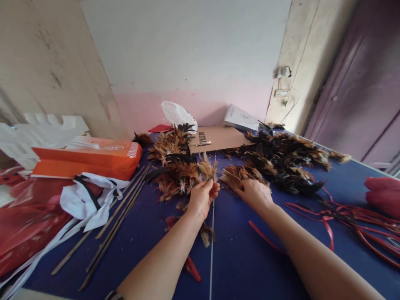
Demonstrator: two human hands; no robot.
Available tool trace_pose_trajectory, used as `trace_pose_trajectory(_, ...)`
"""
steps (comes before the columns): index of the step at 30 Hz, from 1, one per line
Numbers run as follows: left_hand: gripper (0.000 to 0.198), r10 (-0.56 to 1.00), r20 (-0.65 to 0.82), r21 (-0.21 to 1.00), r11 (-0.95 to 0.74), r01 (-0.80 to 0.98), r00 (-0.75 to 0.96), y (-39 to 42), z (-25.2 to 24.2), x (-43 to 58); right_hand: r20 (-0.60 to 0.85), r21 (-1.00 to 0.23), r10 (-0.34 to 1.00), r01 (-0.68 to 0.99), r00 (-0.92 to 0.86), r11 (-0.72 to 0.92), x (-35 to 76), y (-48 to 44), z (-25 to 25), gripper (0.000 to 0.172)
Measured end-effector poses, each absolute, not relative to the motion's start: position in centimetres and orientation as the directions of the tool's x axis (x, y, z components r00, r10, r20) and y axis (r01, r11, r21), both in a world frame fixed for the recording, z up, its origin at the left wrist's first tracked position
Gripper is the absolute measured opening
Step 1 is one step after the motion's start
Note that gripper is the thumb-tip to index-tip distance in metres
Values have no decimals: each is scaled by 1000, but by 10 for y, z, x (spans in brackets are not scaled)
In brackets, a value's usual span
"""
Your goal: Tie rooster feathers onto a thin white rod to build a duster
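Observation:
My left hand (203,196) is closed around the base of a small bunch of light brown feathers (207,166), whose tips point up and away from me. To the right, my right hand (254,193) reaches down onto a pile of brown feathers (237,176); its fingertips are partly hidden among them, so I cannot tell whether they grip any. Behind my left hand lies a heap of brown and black feathers (175,179). Darker feathers (281,154) spread across the table beyond my right hand.
On the blue table (237,258) are thin wooden sticks (117,225), an orange bag (90,158) and a white cloth (81,200) at left. Red ribbons (346,214) lie at right. A cardboard sheet (218,138) and a white box (240,118) stand by the wall.

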State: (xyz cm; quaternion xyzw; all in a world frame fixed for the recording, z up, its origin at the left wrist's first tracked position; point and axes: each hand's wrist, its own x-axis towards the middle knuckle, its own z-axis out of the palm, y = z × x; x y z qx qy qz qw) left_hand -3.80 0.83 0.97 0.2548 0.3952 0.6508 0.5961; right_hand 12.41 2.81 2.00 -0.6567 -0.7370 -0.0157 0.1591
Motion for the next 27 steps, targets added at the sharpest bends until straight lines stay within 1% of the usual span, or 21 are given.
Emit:
trace_pose_trajectory(3,7,979,-140,818,30,-575,-148,9,8,-38,236,-128,968,984,-88,121,123,27,17,30)
trace_pose_trajectory(6,8,981,-137,823,34,-567,-140,9,6,-37,240,-89,964,987,-111,136,123,28,13,25)
trace_pose_trajectory(8,8,982,-139,827,43,-561,-130,9,5,-37,244,-84,963,986,-117,141,123,29,11,23)
trace_pose_trajectory(10,8,983,-139,828,47,-558,-122,8,5,-36,240,-116,965,984,-103,134,124,30,11,22)
trace_pose_trajectory(12,8,984,-137,827,48,-560,-117,8,5,-37,232,-185,969,975,-81,126,126,32,12,22)
trace_pose_trajectory(15,8,982,-146,820,53,-570,-120,9,4,-38,210,-322,976,938,-64,131,131,38,15,20)
trace_pose_trajectory(19,8,980,-170,809,82,-583,-98,10,2,-39,191,-524,979,836,-71,163,138,47,16,17)
trace_pose_trajectory(23,8,983,-178,807,119,-578,-47,10,1,-38,134,-745,990,655,-42,129,140,50,16,16)
trace_pose_trajectory(25,10,983,-183,804,144,-576,-10,9,1,-38,79,-843,996,531,-31,84,139,49,18,16)
trace_pose_trajectory(27,10,981,-194,798,171,-577,22,8,2,-37,2,-927,998,374,-65,26,139,47,21,17)
